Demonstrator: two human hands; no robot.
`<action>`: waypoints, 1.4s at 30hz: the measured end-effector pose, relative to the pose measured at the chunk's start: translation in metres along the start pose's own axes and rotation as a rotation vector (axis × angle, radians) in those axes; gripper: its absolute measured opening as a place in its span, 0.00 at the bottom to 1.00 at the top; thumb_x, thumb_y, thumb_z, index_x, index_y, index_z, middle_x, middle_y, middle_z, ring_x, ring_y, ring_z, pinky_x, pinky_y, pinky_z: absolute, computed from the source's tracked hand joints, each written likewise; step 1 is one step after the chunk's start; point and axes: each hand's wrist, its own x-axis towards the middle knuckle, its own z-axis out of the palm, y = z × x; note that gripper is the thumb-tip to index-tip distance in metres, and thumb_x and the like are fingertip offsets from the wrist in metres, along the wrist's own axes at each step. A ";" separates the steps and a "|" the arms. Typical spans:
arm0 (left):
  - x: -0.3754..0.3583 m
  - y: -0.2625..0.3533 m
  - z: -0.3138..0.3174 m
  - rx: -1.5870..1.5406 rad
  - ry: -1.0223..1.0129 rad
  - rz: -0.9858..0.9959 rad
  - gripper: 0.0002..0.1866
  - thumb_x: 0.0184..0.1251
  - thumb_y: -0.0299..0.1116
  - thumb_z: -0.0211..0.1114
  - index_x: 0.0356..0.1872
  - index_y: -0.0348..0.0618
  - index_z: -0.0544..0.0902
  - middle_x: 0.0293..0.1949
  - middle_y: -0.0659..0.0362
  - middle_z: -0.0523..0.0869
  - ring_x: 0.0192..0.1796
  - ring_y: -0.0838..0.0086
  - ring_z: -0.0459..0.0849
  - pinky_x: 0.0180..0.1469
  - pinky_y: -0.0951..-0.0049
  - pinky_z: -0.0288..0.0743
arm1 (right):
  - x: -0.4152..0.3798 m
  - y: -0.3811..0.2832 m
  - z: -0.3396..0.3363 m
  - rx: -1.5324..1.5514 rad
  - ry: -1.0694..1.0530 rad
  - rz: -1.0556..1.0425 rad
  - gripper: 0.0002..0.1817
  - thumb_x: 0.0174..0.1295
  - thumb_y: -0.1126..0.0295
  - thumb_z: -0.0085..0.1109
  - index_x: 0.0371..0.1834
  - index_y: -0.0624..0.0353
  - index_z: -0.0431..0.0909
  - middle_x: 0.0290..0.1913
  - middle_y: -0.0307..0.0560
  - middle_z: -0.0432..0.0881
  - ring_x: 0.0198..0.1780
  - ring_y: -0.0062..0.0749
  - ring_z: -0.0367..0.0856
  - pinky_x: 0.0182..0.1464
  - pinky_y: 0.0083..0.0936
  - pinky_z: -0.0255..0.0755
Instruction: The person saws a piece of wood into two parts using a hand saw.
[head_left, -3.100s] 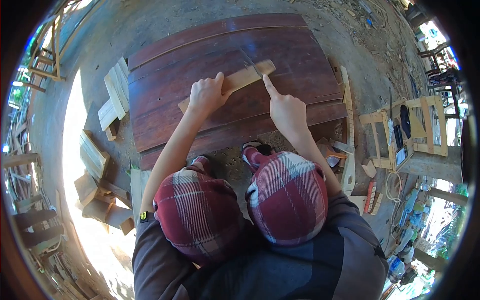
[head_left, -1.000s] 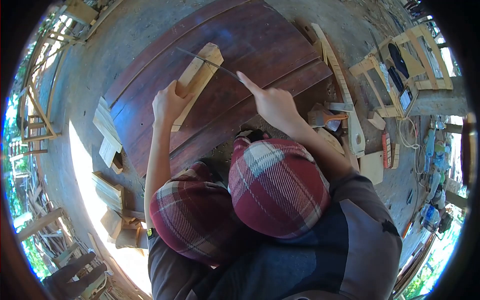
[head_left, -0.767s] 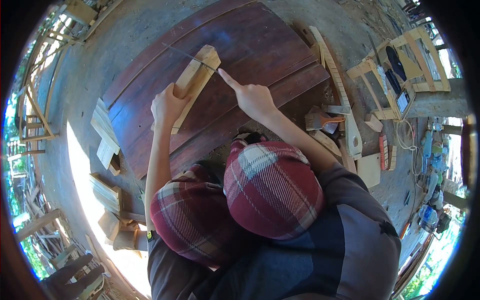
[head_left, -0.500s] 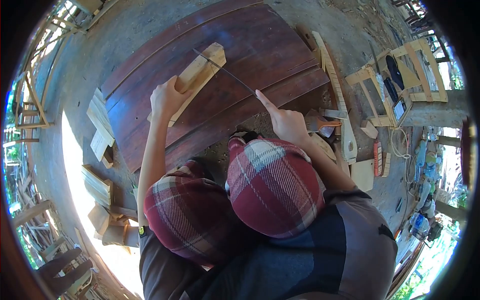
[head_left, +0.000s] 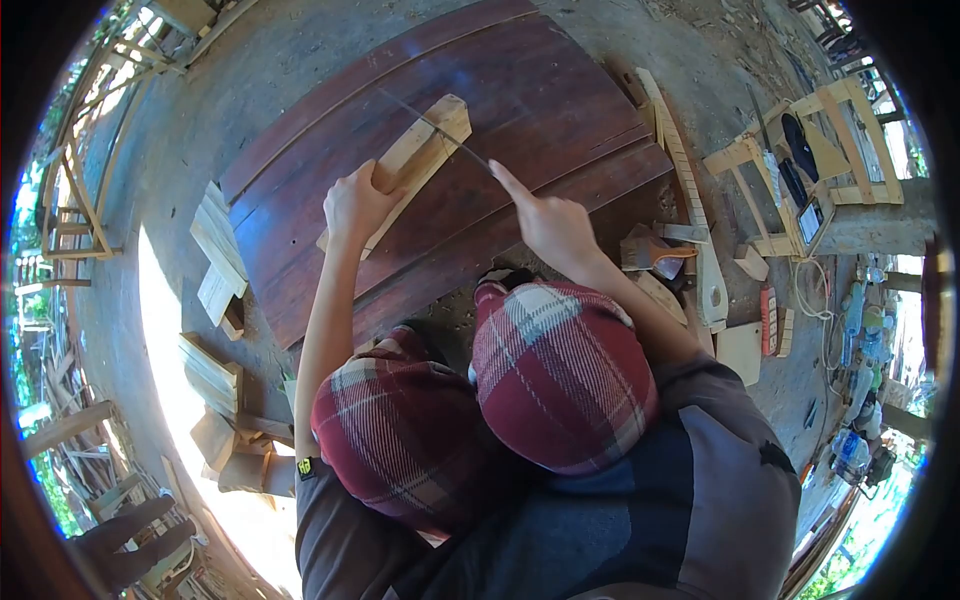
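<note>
Head view: pale rectangular wooden block lies diagonally on dark red-brown plank panel, far end toward top right. Left hand is clamped over the block's near half, fingers curled down on it. Right hand is closed on the handle of a thin dark saw blade, index finger stretched along it; blade crosses the block near its far end. Judgement: good sawing here wants firm downward pressure from the holding hand, long straight strokes, blade kept square to the block. Saw handle hidden inside the fist; kerf depth and blade teeth too small to read. Knees in red plaid cover the panel's near edge.
</note>
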 end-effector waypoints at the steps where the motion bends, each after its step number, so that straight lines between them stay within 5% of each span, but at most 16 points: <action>1: 0.000 0.000 0.000 -0.008 0.003 -0.007 0.24 0.49 0.54 0.72 0.33 0.43 0.79 0.32 0.50 0.86 0.39 0.51 0.85 0.41 0.54 0.76 | -0.013 0.004 -0.004 -0.001 -0.016 0.000 0.40 0.59 0.73 0.52 0.77 0.41 0.52 0.13 0.45 0.76 0.14 0.40 0.77 0.18 0.36 0.71; 5: 0.000 -0.002 0.003 -0.004 -0.002 0.027 0.25 0.49 0.54 0.73 0.34 0.42 0.79 0.33 0.49 0.86 0.39 0.51 0.85 0.42 0.55 0.76 | -0.046 0.017 -0.009 0.019 -0.042 0.025 0.41 0.59 0.73 0.52 0.78 0.40 0.51 0.13 0.45 0.75 0.13 0.40 0.76 0.17 0.35 0.71; 16: 0.003 0.001 -0.002 0.057 -0.034 -0.001 0.27 0.49 0.55 0.73 0.37 0.42 0.79 0.35 0.49 0.87 0.41 0.51 0.85 0.43 0.55 0.76 | 0.048 -0.004 0.026 0.069 0.017 -0.019 0.40 0.60 0.72 0.50 0.78 0.38 0.51 0.15 0.47 0.77 0.16 0.43 0.78 0.22 0.41 0.74; 25: 0.003 -0.001 0.002 0.064 -0.025 0.039 0.25 0.49 0.54 0.73 0.37 0.44 0.80 0.35 0.50 0.87 0.40 0.52 0.86 0.43 0.55 0.77 | -0.043 0.018 0.005 0.078 -0.017 0.049 0.39 0.61 0.71 0.52 0.77 0.41 0.52 0.13 0.47 0.76 0.14 0.41 0.77 0.18 0.38 0.72; 34: 0.002 0.004 0.000 0.060 -0.030 -0.009 0.26 0.48 0.54 0.74 0.36 0.43 0.79 0.33 0.50 0.86 0.40 0.52 0.85 0.42 0.55 0.76 | 0.053 -0.013 0.015 0.105 -0.015 -0.002 0.40 0.58 0.73 0.51 0.77 0.41 0.54 0.18 0.47 0.79 0.20 0.43 0.81 0.26 0.42 0.75; 42: 0.006 -0.002 0.000 0.016 -0.049 -0.009 0.26 0.47 0.54 0.74 0.36 0.42 0.79 0.34 0.49 0.86 0.40 0.51 0.85 0.42 0.55 0.75 | -0.033 0.011 -0.001 0.096 -0.013 0.068 0.37 0.63 0.73 0.50 0.77 0.37 0.53 0.14 0.47 0.75 0.14 0.41 0.77 0.20 0.39 0.73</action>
